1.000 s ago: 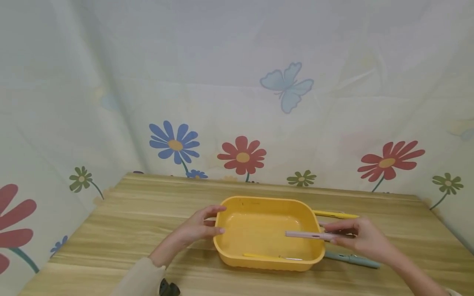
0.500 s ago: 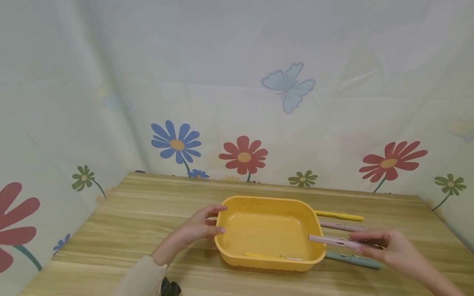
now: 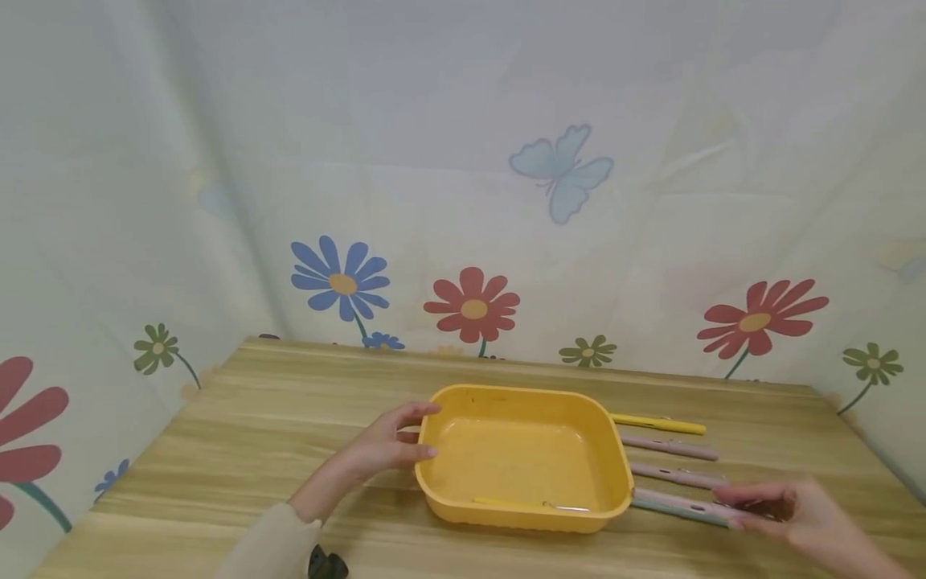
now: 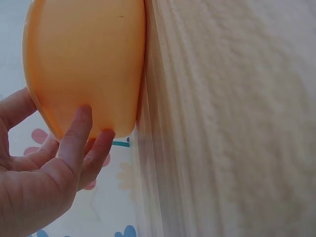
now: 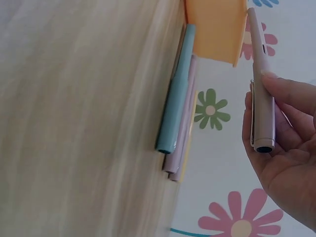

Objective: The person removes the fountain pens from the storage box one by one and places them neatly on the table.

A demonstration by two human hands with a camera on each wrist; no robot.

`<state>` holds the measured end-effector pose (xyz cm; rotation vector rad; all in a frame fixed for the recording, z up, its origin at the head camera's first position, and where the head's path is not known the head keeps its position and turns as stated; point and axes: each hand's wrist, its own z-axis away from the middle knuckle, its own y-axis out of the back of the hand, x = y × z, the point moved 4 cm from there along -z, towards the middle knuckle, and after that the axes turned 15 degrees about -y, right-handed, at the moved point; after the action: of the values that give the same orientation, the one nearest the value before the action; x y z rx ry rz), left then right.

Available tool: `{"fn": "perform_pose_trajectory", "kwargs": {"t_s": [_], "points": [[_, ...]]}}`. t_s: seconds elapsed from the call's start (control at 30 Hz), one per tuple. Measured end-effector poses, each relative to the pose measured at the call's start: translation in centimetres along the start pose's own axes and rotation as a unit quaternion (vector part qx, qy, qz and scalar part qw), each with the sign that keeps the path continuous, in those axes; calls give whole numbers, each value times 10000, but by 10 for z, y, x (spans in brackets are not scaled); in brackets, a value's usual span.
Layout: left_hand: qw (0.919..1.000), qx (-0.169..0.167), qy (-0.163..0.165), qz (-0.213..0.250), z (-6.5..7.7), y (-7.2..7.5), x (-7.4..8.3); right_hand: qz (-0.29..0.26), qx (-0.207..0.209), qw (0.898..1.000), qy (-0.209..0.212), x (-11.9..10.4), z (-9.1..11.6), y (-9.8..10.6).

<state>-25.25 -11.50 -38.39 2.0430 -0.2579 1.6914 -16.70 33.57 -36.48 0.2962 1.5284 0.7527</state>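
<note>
My left hand [image 3: 383, 441] holds the left end of a yellow plastic box [image 3: 432, 503], thumb at the rim and fingers on the outer wall. In the left wrist view, fingertips touch the wall of the box [image 4: 89, 59]. At the right, my right hand [image 3: 803, 511] pinches a pale pink pen [image 3: 683, 504] just above a teal pen [image 3: 683, 518]. The pink pen [image 5: 261, 98] with its clip shows clearly in the right wrist view, apart from the teal pen [image 5: 177, 94] on the table.
Two more pink pens, a nearer one [image 3: 676, 474] and a farther one [image 3: 673, 447], and a yellow pen [image 3: 661, 424] lie right of the box. A thin yellow item with a metal clip [image 3: 521, 504] lies inside it. A flowered cloth [image 3: 463, 161] hangs behind the wooden table [image 3: 325, 378].
My right hand has carried the pink pen rightward from over the box, then nearer the front, above the teal pen. The left hand and box stay in place.
</note>
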Motion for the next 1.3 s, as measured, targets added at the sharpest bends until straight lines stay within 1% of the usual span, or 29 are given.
{"fn": "perform_pose_trajectory", "kwargs": {"t_s": [0.07, 0.23, 0.27, 0.37, 0.5, 0.6, 0.67, 0.8, 0.9, 0.97, 1.2, 1.23, 1.3], "points": [[10000, -1, 6, -38, -1, -1, 0, -31, -169, 9998, -123, 5, 2, 1], [10000, -31, -38, -66, -3, -3, -1, -92, -491, 9986, -161, 14, 7, 1], [10000, -40, -41, -55, -3, -3, -1, -156, -574, 9979, -252, 16, 7, -1], [10000, -31, -38, -68, -3, -4, -2, -321, -835, 9958, -195, 20, 7, -7], [9999, -22, -35, -155, -2, -3, -3, -316, -1153, 9917, -476, 23, 4, -17], [9999, -37, -26, -121, 0, -2, -4, -89, -1197, 9888, -883, 24, 2, -21], [9999, -24, 7, -107, 1, -1, -4, 39, -1168, 9876, -1048, 24, 0, -22], [9999, -1, 49, -105, 1, 0, -4, 132, -1169, 9857, -1207, 23, -2, -25], [9999, -20, 29, -115, 1, 0, -2, 197, -1188, 9856, -1185, 23, -3, -26], [9999, -36, 24, -103, 1, 0, -2, 187, -1199, 9846, -1259, 24, -4, -27], [9998, -43, -56, -166, -2, 2, 2, 498, -1039, 9914, -626, 24, -8, -28], [9998, -47, -47, -166, -2, 2, 1, 491, -1044, 9915, -601, 25, -9, -28], [9999, -85, -21, -142, -2, 1, 1, 435, -1135, 9898, -737, 26, -9, -29]]}}
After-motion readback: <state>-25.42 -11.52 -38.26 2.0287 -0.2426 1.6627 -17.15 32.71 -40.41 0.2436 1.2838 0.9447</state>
